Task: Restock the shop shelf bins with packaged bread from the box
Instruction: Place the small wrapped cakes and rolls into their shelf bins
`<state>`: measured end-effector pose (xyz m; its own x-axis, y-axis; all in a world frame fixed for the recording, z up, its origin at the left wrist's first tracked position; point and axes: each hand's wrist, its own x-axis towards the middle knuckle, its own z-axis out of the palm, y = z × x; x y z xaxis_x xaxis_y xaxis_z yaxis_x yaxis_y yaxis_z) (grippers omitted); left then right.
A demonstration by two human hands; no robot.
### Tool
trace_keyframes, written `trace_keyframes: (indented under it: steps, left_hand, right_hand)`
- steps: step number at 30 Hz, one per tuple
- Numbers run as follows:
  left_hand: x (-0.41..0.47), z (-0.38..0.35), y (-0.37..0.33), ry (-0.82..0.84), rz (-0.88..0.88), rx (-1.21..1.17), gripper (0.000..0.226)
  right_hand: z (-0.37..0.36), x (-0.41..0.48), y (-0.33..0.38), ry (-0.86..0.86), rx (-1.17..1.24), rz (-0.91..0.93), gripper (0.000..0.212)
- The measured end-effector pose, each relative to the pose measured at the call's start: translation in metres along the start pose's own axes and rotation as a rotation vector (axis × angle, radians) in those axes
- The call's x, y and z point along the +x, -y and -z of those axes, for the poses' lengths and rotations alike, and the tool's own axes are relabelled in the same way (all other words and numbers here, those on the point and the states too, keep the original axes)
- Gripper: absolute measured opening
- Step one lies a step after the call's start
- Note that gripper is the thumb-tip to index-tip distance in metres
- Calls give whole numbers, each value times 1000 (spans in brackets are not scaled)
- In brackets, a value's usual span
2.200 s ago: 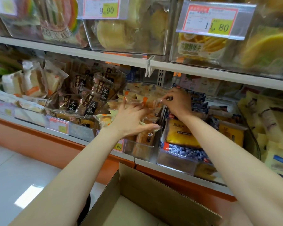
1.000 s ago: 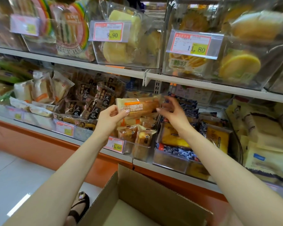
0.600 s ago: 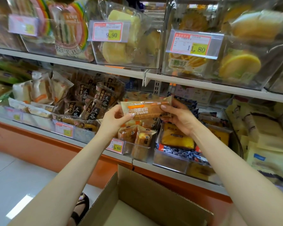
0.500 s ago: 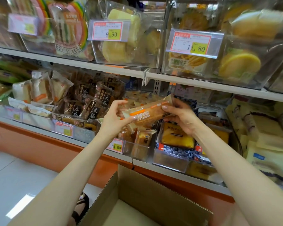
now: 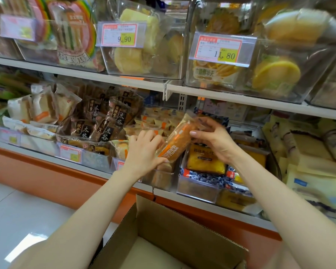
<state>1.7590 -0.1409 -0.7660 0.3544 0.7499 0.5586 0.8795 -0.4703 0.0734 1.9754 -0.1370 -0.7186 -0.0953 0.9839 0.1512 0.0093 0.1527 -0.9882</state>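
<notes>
Bread packet (image 5: pixel 177 141) tilted, left hand (image 5: pixel 144 150) gripping lower end, right hand (image 5: pixel 213 139) pinching upper end

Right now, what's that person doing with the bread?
A person is filling a shop shelf. The left hand grips the lower end of an orange-striped bread packet, and the right hand pinches its upper end, holding it tilted above a clear bin on the lower shelf. An open cardboard box sits below.

Bare forearms (image 5: pixel 97 206), slender fingers (image 5: pixel 209 123)
</notes>
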Motion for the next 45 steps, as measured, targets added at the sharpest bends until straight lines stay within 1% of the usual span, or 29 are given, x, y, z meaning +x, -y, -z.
trace_keyframes:
  steps: [2, 5, 7, 9, 10, 13, 15, 18, 20, 23, 25, 27, 31, 36, 42, 45]
  left_hand:
    - [2, -6, 0, -15, 31, 38, 60]
    - [0, -15, -1, -16, 15, 79, 61]
    - [-1, -20, 0, 25, 21, 75, 71]
    - [-2, -18, 2, 50, 32, 10, 90]
    - [-1, -14, 3, 36, 29, -48, 97]
    - [2, 2, 7, -66, 1, -255, 109]
    - [3, 10, 10, -93, -69, -241, 112]
    - [3, 11, 12, -75, -181, -85, 104]
    - [4, 9, 11, -88, -206, -23, 98]
    - [5, 9, 8, -158, -201, -25, 84]
    - [4, 4, 9, -199, -166, -42, 74]
    - [0, -3, 11, -203, -123, -33, 68]
    - [-5, -12, 13, -177, -110, 9, 65]
    - [-6, -6, 13, -133, -128, -24, 80]
    - [-7, -4, 11, -142, -112, -61, 64]
    - [-10, -12, 8, -85, -94, -67, 58]
  right_hand:
    - [-1, -1, -1, 23, -13, 40, 40]
    - [-7, -3, 0, 55, -137, 118, 36]
    - [-10, -3, 0, 77, -228, 160, 35]
    - [-12, -3, -1, 92, -300, 173, 34]
    - [-12, -2, -3, 103, -333, 168, 34]
    - [-15, -3, -9, 131, -418, 145, 33]
    - [-16, -3, -10, 124, -411, 135, 32]
    - [-12, -3, -6, 117, -410, 131, 28]
    - [-9, -4, -4, 123, -371, 153, 23]
    - [-13, -5, -4, 85, -356, 162, 18]
    - [-20, -4, -9, 71, -392, 159, 16]
    - [-26, -4, -15, 81, -439, 144, 15]
    - [-30, -2, -20, 93, -489, 114, 20]
    - [-33, -2, -19, 118, -535, 131, 25]
    - [-41, 2, -27, 112, -675, 140, 25]
    - [-40, -1, -31, 119, -732, 131, 26]
